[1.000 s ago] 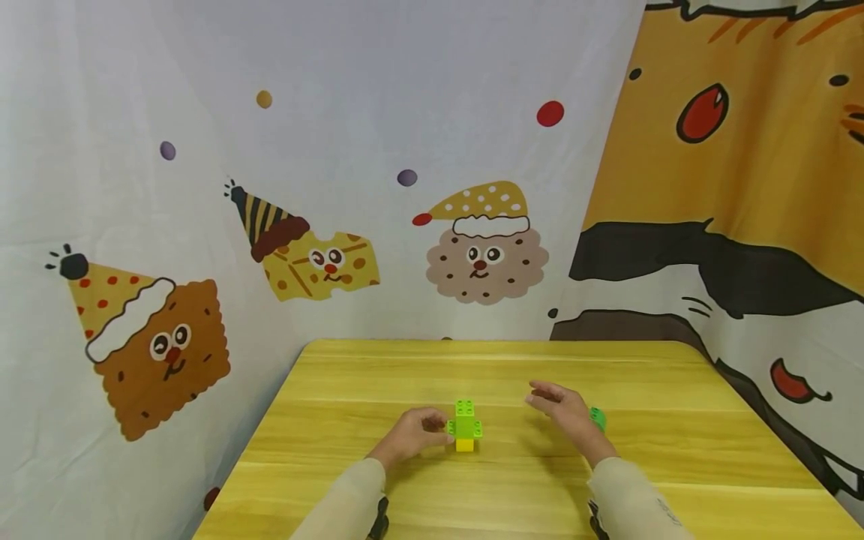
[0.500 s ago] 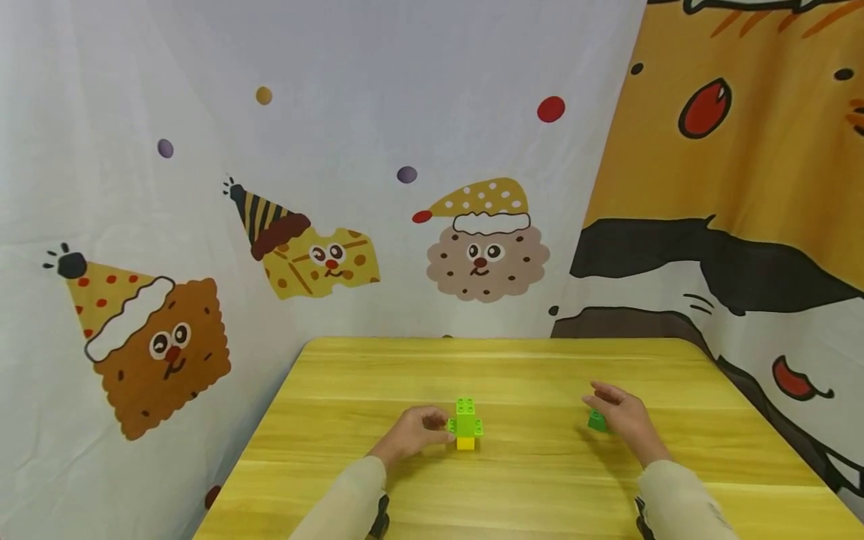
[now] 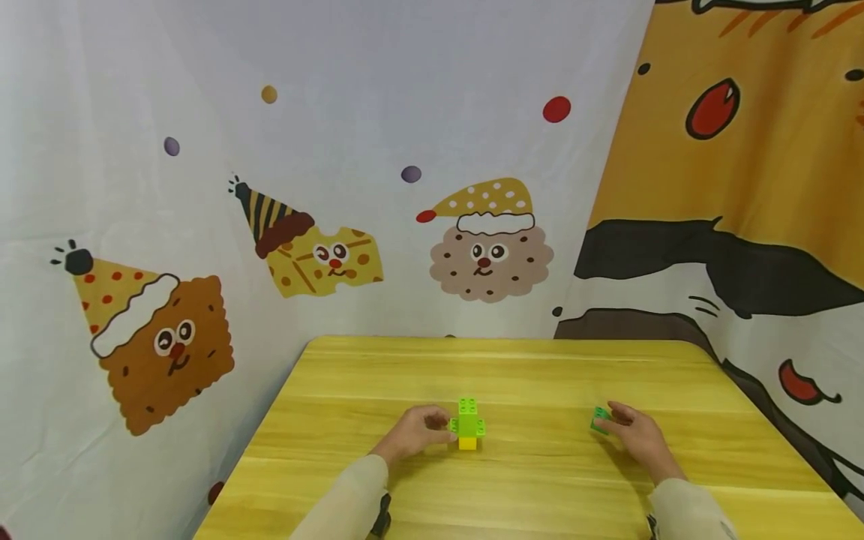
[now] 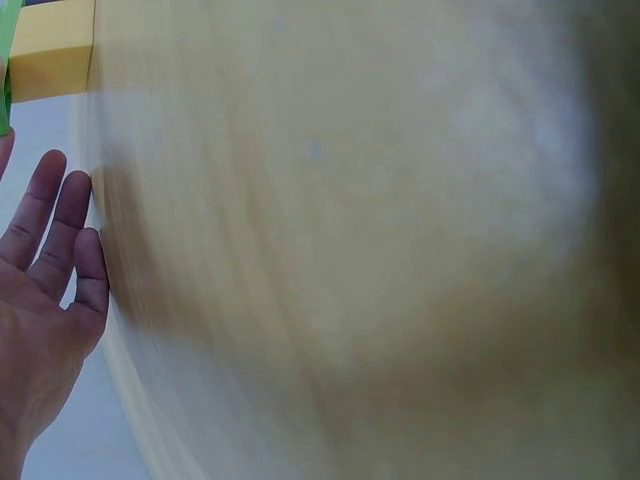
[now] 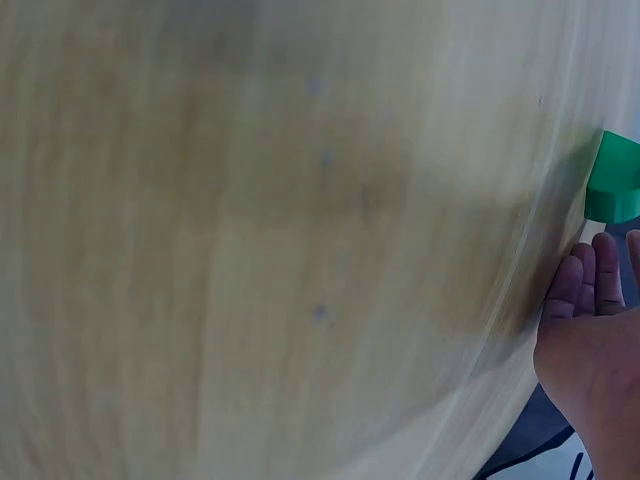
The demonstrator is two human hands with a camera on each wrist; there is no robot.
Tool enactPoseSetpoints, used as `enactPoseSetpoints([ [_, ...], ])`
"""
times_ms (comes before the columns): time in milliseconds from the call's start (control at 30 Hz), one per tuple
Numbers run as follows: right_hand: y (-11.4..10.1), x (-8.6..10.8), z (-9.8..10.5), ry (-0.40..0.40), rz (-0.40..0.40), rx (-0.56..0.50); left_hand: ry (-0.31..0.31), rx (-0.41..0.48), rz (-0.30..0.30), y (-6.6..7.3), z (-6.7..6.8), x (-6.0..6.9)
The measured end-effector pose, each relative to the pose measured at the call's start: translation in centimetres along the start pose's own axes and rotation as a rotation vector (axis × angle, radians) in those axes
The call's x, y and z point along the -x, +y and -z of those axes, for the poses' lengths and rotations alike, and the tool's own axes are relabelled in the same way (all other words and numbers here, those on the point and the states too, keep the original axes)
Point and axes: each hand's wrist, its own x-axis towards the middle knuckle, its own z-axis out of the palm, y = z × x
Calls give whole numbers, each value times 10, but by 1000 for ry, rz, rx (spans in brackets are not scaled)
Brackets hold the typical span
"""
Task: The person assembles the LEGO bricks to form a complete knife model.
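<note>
A small figure of toy building bricks (image 3: 468, 420), lime green above a yellow brick (image 3: 467, 443), stands upright on the wooden table (image 3: 526, 491). At its left side my left hand (image 3: 420, 430) pinches the green part between thumb and forefinger. The left wrist view has its other fingers (image 4: 70, 210) loosely extended below the yellow brick (image 4: 52, 45). Further right, a darker green brick (image 3: 598, 420) lies on the table. My right hand (image 3: 637, 436) is around its near right side, thumb over its front, forefinger behind. The right wrist view shows the green brick (image 5: 614, 180) just beyond the fingertips.
A white cloth backdrop (image 3: 351, 112) printed with cartoon biscuits and cheese hangs behind the table. The table's far edge (image 3: 499, 339) is close to it. Bare tabletop lies between the figure and the darker green brick.
My right hand has moved right from near the figure, passed over the darker green brick and come down beside it. The left hand has stayed at the figure.
</note>
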Motion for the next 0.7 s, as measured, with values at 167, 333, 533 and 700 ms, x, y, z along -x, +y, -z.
enactPoseSetpoints([
  [167, 0, 1, -2, 4, 8, -18, 2, 16, -1, 1, 0, 0],
  [333, 0, 1, -3, 8, 21, -14, 4, 50, 10, 2, -1, -1],
  [533, 3, -1, -4, 42, 68, 61, 10, 55, 11, -1, -2, -2],
  [700, 3, -2, -8, 55, 81, 46, 15, 58, 10, -1, -3, -2],
])
